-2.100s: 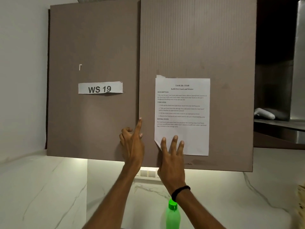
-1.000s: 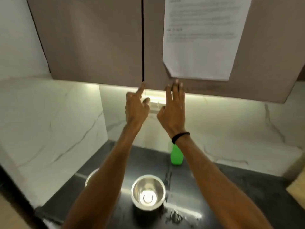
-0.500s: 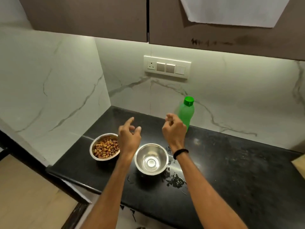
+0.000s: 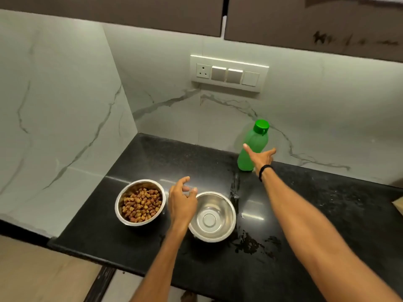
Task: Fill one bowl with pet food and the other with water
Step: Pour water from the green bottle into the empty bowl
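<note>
Two steel bowls stand side by side on the black counter (image 4: 327,214). The left bowl (image 4: 118,205) holds brown pet food (image 4: 140,204). The right bowl (image 4: 218,219) looks dry inside. My left hand (image 4: 182,202) hovers open between them, its fingers at the right bowl's left rim. A green bottle (image 4: 254,144) with a green cap stands upright against the back wall. My right hand (image 4: 260,158) is spread open just in front of the bottle's lower half, with thumb and fingers apart around it; I cannot tell whether it touches.
Water spots (image 4: 250,243) lie on the counter right of the dry bowl. A switch panel (image 4: 227,74) sits on the marble back wall under brown cabinets (image 4: 305,22). A marble side wall closes the left. The counter's front edge (image 4: 104,257) drops to the floor.
The view dropped from the cabinet doors to the counter. Both hands came down; the right hand has reached out to the green bottle, the left has sunk to the bowls.
</note>
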